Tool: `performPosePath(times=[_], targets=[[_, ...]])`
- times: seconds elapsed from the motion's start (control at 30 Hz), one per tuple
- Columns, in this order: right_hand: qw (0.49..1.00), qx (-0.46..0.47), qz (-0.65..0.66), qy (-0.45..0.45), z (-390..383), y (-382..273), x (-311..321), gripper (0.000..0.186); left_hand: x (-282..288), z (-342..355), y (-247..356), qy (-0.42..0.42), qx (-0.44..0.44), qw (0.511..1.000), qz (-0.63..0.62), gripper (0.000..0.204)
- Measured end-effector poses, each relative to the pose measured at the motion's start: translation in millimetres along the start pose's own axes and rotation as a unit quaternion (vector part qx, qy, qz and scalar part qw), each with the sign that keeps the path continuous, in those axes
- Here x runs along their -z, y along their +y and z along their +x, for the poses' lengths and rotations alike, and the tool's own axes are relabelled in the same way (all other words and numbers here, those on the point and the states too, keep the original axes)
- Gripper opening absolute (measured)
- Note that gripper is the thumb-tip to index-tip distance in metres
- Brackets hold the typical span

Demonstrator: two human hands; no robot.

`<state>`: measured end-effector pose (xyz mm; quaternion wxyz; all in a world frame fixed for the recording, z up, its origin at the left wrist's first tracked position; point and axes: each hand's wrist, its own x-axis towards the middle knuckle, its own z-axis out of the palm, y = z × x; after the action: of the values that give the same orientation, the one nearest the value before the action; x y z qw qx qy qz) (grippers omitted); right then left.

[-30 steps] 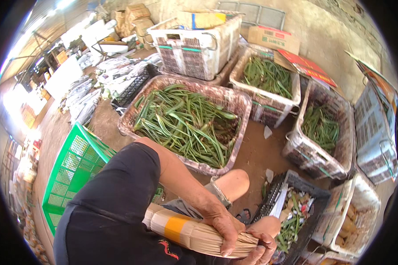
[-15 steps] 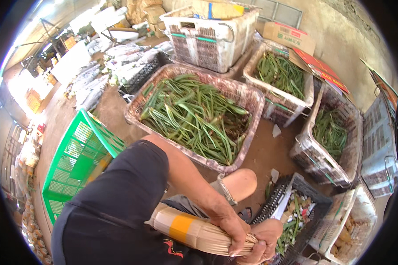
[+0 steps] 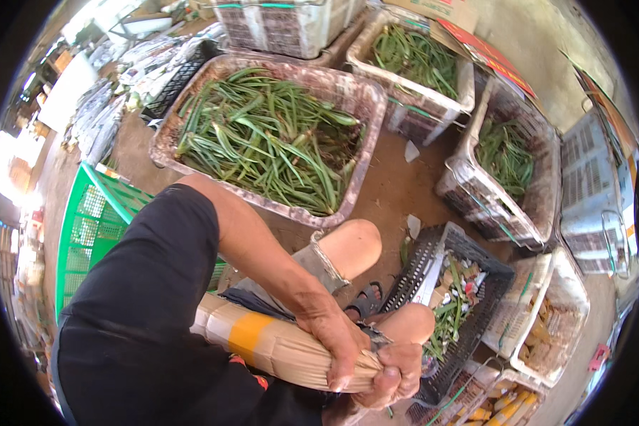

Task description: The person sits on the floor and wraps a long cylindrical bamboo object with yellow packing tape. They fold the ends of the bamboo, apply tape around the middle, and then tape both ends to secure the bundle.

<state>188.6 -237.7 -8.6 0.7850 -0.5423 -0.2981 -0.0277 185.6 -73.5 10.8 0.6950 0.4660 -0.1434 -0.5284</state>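
A long bundle (image 3: 277, 351) wrapped in brown paper, with a yellow tape band, lies across my lap at the lower middle. My left hand (image 3: 334, 341) wraps over it from above, thumb along the near side, close to the gathered paper end. My right hand (image 3: 397, 373) is closed on that creased end, its fingers curled round the paper. Both hands touch the bundle and partly cover its tip. Just beyond them sits a black plastic crate (image 3: 503, 277) holding cut green leaves and scraps. My bare knee and a sandalled foot (image 3: 368, 302) show behind the bundle.
A large grimy tub (image 3: 161, 142) of long green leaves stands ahead, with more leaf-filled crates (image 3: 468, 99) behind and right. A green basket (image 3: 85, 227) is at left. Stacked crates (image 3: 571, 312) on the right hold yellow-taped bundles. Cardboard sheets (image 3: 490, 60) lean by the wall.
The surroundings have shifted up and somewhat left in the picture as my view tilts down. My hands stay on the bundle, squeezed closer round its creased end.
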Motion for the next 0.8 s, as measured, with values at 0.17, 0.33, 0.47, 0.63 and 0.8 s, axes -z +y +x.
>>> performPosePath(times=[0.17,0.33,0.47,0.63,0.8], targets=[[0.997,-0.058,-0.055,-0.003,6,7,-1,0.023,3,-24,5,0.012,0.046,0.998,-0.045,0.056],[0.988,-0.099,-0.054,-0.108,23,-3,5,0.058,-1,-41,4,0.118,-0.054,0.991,-0.024,0.059],[0.992,-0.112,0.054,0.012,5,11,21,0.069,-1,-97,30,0.165,0.051,0.985,-0.027,0.071],[0.886,-0.333,-0.201,0.252,-24,65,135,0.028,-22,-158,75,0.405,-0.023,0.913,0.048,0.080],[0.777,-0.386,-0.474,0.154,-186,201,268,0.018,11,-141,66,0.460,0.007,0.872,0.168,0.072]])
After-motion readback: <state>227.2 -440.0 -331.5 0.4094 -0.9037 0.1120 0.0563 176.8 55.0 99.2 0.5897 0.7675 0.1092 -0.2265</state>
